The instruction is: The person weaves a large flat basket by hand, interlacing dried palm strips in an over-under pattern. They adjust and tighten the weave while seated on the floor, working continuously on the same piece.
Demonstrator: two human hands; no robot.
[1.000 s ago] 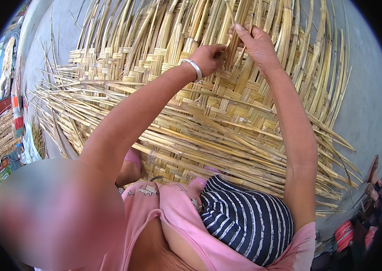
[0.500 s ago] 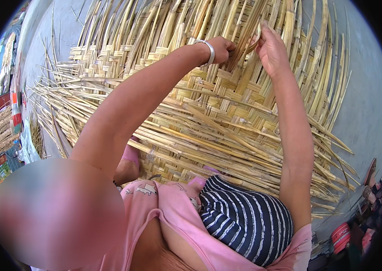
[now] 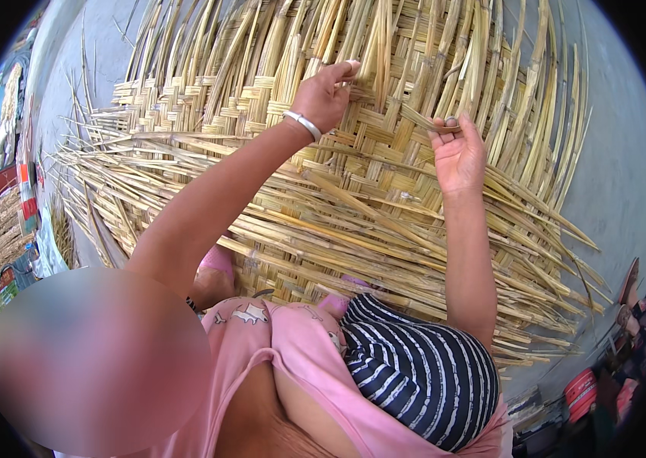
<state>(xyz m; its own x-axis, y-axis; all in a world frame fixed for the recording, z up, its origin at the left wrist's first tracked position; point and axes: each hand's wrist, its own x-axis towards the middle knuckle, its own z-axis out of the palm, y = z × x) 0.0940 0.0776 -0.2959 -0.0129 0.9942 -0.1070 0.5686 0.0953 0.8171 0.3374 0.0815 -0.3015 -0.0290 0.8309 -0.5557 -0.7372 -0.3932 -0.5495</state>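
Across the floor (image 3: pixel 628 168) spreads the woven mat (image 3: pixel 373 130), likely springy; mid-mat, the left hand (image 3: pixel 324 95) curls, its grip impossible to tell. Nearer the mat's right edge, the right hand (image 3: pixel 459 156) pinches a strip (image 3: pixel 419 118), probably light, bendy, splintery, best held near its end.

The right hand (image 3: pixel 460 156) held a strip (image 3: pixel 416 117) — the left hand (image 3: pixel 323 99) was over stalks (image 3: pixel 286 55) on the mat's (image 3: pixel 375 130) far part.

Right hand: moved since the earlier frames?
Yes. Against the woven mat, the right hand has come back toward the person's body, lower in the view.
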